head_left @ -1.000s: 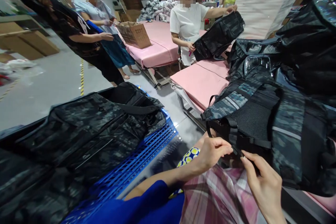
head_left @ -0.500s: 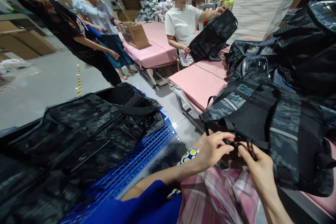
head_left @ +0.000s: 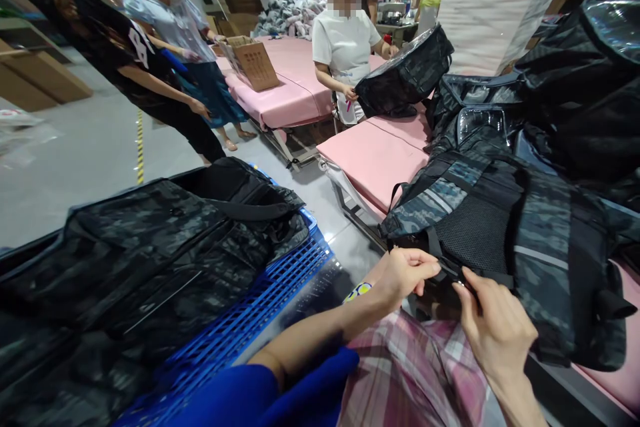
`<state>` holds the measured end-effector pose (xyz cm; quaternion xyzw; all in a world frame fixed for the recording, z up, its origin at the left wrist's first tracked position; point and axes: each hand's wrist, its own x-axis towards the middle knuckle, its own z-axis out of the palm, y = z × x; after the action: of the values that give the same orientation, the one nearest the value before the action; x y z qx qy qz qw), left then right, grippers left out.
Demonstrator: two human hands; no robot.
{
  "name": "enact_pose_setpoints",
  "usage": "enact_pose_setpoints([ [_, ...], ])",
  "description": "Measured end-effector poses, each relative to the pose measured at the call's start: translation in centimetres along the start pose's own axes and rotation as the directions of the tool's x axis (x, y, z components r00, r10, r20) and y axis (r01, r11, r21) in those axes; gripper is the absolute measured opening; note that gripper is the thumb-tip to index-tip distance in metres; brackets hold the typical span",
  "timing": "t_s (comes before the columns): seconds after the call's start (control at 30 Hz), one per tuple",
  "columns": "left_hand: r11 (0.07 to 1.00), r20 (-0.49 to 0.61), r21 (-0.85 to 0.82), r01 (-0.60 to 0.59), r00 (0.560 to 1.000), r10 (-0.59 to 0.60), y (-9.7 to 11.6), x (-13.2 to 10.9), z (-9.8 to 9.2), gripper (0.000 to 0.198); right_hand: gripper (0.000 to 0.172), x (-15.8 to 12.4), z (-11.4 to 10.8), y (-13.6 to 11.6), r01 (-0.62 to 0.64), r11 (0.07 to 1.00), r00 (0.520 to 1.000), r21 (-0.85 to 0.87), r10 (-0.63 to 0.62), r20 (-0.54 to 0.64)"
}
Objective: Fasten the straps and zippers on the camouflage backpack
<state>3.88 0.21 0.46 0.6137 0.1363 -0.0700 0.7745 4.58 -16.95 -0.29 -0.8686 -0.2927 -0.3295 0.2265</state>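
A: What do we have in front of us?

B: We see our left hand [head_left: 406,273] and right hand [head_left: 493,327] meeting at the near lower edge of a dark camouflage backpack [head_left: 505,240], which lies on a pink padded table [head_left: 373,160] and hangs over its near edge above our plaid lap [head_left: 415,373].

A: How are the hands set?

B: Both are nearly closed in a pinch. The left thumb and fingers grip a thin black strap [head_left: 450,271] at the backpack's edge; the right fingertips pinch the same strap just beside them. Whether a buckle sits between them, we cannot tell.

A: And around us?

B: To our left, more camouflage bags [head_left: 150,247] are piled on a blue plastic crate [head_left: 280,287]. Further bags, some in clear wrap, are heaped at the right [head_left: 575,93]. Across the pink table a person in a white shirt [head_left: 345,40] holds another dark bag [head_left: 405,77]. Two more people stand by a cardboard box [head_left: 253,63] on a farther pink table.
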Motion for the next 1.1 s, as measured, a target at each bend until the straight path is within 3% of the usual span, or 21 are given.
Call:
enact_pose_setpoints([
  [0.07,1.000,0.013,-0.014,0.010,1.000,-0.010,-0.3,0.1,-0.1,0.029,0.016,0.1,0.4,0.0,0.007,1.000,1.000,0.019,-0.007,0.010],
  [0.17,0.998,0.022,-0.044,0.040,0.999,-0.039,-0.7,0.4,-0.6,0.030,0.015,0.2,0.7,0.4,-0.162,0.968,0.985,0.190,0.171,-0.030],
  [0.23,0.998,0.006,-0.051,0.047,0.999,-0.047,-0.7,0.5,-0.7,0.030,0.016,0.1,0.4,0.7,-0.191,0.956,0.977,0.223,0.208,-0.055],
  [0.37,0.998,-0.035,-0.038,0.049,0.998,-0.050,0.2,0.2,-0.6,0.032,0.018,0.0,-0.4,1.0,-0.038,0.992,0.998,0.117,0.043,-0.039],
  [0.5,0.999,-0.040,-0.020,0.044,0.998,-0.045,0.7,-0.2,-0.2,0.032,0.023,-0.1,-0.7,1.0,0.043,0.999,0.999,0.027,-0.043,-0.010],
  [0.83,0.998,0.016,0.068,-0.008,1.000,0.007,0.3,-0.2,-0.6,0.029,0.017,-0.3,-0.5,1.4,0.008,0.992,0.999,0.126,-0.013,0.040],
  [1.0,0.991,0.051,0.136,-0.022,0.999,0.015,-0.5,0.3,-1.1,0.033,0.019,-0.1,-0.9,1.6,0.042,0.990,0.998,0.137,-0.048,0.041],
  [1.1,0.989,0.126,0.150,-0.016,0.992,-0.003,-0.4,0.5,-1.5,0.035,0.022,0.2,-1.3,1.8,0.094,0.988,0.994,0.119,-0.099,0.040],
])
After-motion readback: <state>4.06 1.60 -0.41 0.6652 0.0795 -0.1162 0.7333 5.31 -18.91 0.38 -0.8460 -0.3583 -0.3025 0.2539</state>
